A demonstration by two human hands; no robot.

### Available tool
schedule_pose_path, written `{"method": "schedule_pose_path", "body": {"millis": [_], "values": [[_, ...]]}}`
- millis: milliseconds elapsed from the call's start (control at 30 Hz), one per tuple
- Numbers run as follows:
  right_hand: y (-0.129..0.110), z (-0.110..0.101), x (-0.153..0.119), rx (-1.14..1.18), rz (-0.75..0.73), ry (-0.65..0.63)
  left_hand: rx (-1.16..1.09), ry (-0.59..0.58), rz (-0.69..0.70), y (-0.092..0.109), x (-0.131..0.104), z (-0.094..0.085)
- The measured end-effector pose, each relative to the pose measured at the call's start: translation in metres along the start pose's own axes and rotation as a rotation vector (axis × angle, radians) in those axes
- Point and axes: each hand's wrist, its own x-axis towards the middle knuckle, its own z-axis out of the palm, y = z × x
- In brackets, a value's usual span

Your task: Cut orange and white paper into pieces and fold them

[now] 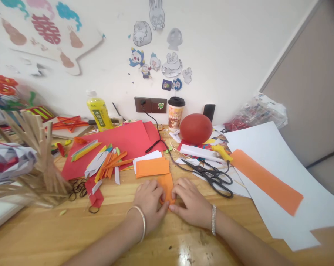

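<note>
An orange paper strip (166,181) lies on the wooden table between my two hands, its near end under my fingers. My left hand (149,198) is closed on the strip's left side, thumb and fingertips pressed at the near edge. From the other side my right hand (189,201) grips the same end, its thumb close to the left one. Just beyond them sits a stack of orange paper rectangles (152,167), partly over white paper pieces (147,156). Black scissors (211,177) rest to the right of my right hand.
Folded paper strips (108,162) and red sheets (122,138) spread at left, near a bundle of wooden sticks (41,147). A yellow bottle (99,112), a cup (176,114) and a red balloon (196,128) stand behind. White sheets (283,184) with a long orange strip (266,181) cover the right.
</note>
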Motion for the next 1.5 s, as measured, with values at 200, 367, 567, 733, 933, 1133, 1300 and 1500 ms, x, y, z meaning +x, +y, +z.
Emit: {"method": "schedule_pose_path", "body": {"millis": [200,367,567,733,933,1133,1300,1500], "values": [[-0.0005,0.0014,0.0003,0.006,0.056,-0.001,-0.008,-0.006,-0.006,-0.0002,0.0005,0.0004],[0.0003,0.0006,0.0012,0.032,0.045,-0.009,-0.007,-0.005,0.002,-0.0005,0.0002,-0.0002],[0.0019,0.0000,0.0010,0.025,0.041,-0.012,-0.002,-0.027,-0.006,-0.0004,0.0019,-0.0025],[0.0007,0.0008,0.0017,0.019,0.042,-0.015,0.004,-0.028,0.003,0.0005,0.0019,-0.0038],[-0.0005,-0.0022,0.0028,0.012,0.070,-0.039,0.007,-0.030,0.005,0.0003,0.0014,-0.0034],[0.0009,-0.0052,0.0023,0.070,0.041,-0.074,0.013,-0.025,0.009,-0.0005,0.0016,-0.0037],[0.0021,0.0011,0.0025,0.061,0.056,0.008,0.016,-0.035,0.001,0.0007,0.0025,-0.0043],[0.0074,0.0006,0.0064,0.175,0.077,0.027,0.035,-0.039,-0.027,0.0024,0.0023,-0.0041]]}}
